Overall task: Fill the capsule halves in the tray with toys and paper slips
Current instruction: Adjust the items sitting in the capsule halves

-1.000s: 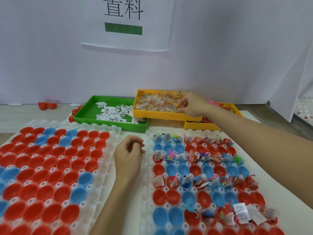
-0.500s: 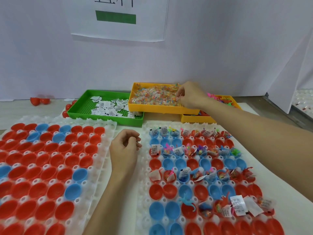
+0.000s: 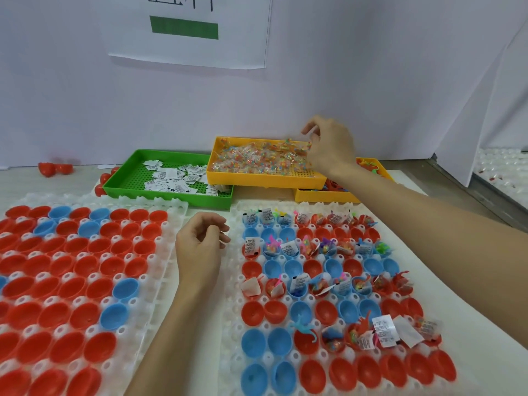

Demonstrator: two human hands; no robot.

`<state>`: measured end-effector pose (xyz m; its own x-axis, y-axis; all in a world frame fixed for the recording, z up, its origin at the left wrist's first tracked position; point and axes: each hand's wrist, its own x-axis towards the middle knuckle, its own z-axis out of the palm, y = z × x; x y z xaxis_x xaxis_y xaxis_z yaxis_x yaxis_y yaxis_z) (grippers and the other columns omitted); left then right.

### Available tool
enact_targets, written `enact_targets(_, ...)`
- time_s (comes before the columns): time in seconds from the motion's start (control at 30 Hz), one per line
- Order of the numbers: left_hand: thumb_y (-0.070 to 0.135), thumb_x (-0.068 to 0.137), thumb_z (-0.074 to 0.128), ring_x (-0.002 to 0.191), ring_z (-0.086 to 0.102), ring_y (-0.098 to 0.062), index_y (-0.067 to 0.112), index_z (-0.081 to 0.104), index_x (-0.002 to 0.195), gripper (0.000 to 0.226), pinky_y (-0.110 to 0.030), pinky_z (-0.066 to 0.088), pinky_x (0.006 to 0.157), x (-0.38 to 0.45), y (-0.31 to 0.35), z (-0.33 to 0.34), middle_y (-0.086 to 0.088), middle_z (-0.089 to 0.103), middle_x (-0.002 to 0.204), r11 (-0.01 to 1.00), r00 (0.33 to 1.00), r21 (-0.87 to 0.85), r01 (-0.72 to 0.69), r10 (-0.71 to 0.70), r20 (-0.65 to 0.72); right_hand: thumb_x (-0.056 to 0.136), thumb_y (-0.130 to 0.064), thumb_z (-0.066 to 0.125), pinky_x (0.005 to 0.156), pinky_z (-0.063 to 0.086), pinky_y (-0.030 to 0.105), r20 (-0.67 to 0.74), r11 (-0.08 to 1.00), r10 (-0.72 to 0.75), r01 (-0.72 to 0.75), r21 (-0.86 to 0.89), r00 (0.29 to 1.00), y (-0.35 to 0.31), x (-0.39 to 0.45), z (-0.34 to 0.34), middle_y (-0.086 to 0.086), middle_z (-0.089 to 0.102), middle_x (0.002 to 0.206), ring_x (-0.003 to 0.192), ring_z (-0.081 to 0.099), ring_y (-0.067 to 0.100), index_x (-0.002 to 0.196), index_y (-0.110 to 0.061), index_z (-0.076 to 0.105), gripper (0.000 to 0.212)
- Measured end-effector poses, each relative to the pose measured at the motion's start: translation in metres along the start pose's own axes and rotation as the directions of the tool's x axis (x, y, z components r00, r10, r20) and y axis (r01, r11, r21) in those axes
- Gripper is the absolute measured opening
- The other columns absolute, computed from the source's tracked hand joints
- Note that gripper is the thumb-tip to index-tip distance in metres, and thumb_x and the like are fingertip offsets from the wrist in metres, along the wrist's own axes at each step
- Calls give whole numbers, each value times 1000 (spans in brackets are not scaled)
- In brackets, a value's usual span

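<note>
The right hand [image 3: 331,147] is up at the far end of the bench, over the right end of the yellow tray [image 3: 265,178] full of small toy packets [image 3: 257,161]. Its fingers are curled and pinched together above the pile. It looks like they hold a packet, but the packets are clear and blurry, so I cannot tell for sure.

The left hand [image 3: 200,247] rests between the two white trays. Its fingers are loosely curled. I cannot see anything in it.

The capsule tray [image 3: 237,310] being filled lies close to the person, below and a bit left of the right hand. So the toy has to come back toward the body and down. The right hand is the one by the toys. The left hand is just beside the tray's left edge, so it is nearer the cups there.

Rows of filled cups take turns with rows of empty red and blue cups [image 3: 285,267]. The paper slips [image 3: 171,178] sit in the green tray [image 3: 125,184], nearer the left hand.

A second yellow tray [image 3: 323,195] is mostly hidden under the first tray and the right arm. The other capsule tray [image 3: 177,212] on the left is cut off at the edge.
</note>
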<state>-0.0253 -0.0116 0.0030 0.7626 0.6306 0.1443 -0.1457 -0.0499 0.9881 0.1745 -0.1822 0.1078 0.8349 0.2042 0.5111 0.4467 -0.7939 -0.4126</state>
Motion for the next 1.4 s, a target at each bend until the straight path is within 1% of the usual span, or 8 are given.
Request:
enact_targets(0.23, -6, 87, 54, 71, 61, -9, 20, 69, 78, 32, -19, 46, 59, -28, 58, -7, 10, 68, 75, 917, 909, 226, -329, 243, 339, 93, 4, 51, 68, 46, 34, -8, 989, 103, -101, 105, 995, 5, -9, -18, 6, 62, 98, 92, 60, 25, 103, -13, 63, 23)
enact_targets(0.33, 12, 89, 64, 84, 57, -4, 31, 71, 79, 23, -11, 38, 66, -43, 85, -11, 21, 67, 81, 764, 722, 406, -502, 111, 683, 100, 1, 45, 74, 57, 43, 20, 957, 167, -167, 237, 986, 4, -15, -26, 11, 63, 108, 89, 68, 27, 108, -11, 61, 21)
enact_targets(0.5, 43, 88, 68, 97, 40, 0, 35, 73, 94, 11, -18, 37, 83, -71, 99, -6, 21, 53, 86, 584, 505, 423, -693, -26, 863, 101, -1, 45, 58, 51, 17, 7, 944, 123, -119, 309, 992, 0, -40, -38, 6, 63, 103, 79, 68, 20, 104, -13, 59, 18)
enact_targets(0.6, 47, 89, 65, 95, 30, -6, 35, 70, 107, 22, -21, 32, 82, -84, 94, 0, 19, 47, 94, 498, 496, 468, -730, -84, 864, 102, -3, 45, 62, 56, 26, -8, 928, 93, -83, 364, 996, -3, -56, -46, -4, 60, 90, 72, 71, 13, 104, -12, 59, 17)
enact_targets(0.8, 39, 94, 61, 95, 26, -14, 34, 64, 114, 21, -25, 29, 83, -96, 86, 10, 14, 39, 98, 363, 485, 510, -780, -166, 859, 102, -4, 46, 55, 50, 14, -64, 917, 27, 1, 399, 998, 1, -75, -68, -16, 53, 85, 61, 64, -8, 102, -13, 59, 16)
enact_targets(1.0, 34, 95, 61, 94, 32, -6, 32, 69, 107, 15, -17, 32, 83, -94, 88, 7, 20, 45, 94, 470, 514, 471, -747, -42, 857, 100, -1, 49, 58, 47, 5, -97, 912, 30, 13, 409, 995, 3, -78, -83, -12, 54, 89, 74, 61, 3, 102, -14, 60, 17)
enact_targets(1.17, 14, 87, 71, 77, 55, -1, 28, 69, 90, 14, -8, 40, 67, -93, 95, 0, 21, 58, 71, 664, 644, 437, -607, 89, 760, 100, -5, 51, 57, 53, 12, -61, 910, 29, -1, 416, 998, 6, -82, -83, -11, 57, 90, 68, 66, -1, 101, -17, 61, 16)
enact_targets(1.4, 12, 87, 70, 80, 62, -2, 37, 63, 83, 26, -8, 44, 68, -99, 95, 0, 22, 65, 83, 764, 694, 438, -475, 19, 720, 100, 0, 50, 58, 59, 22, 148, 899, 65, -122, 420, 987, 13, -82, -67, -3, 61, 90, 61, 70, 2, 101, -17, 62, 21)
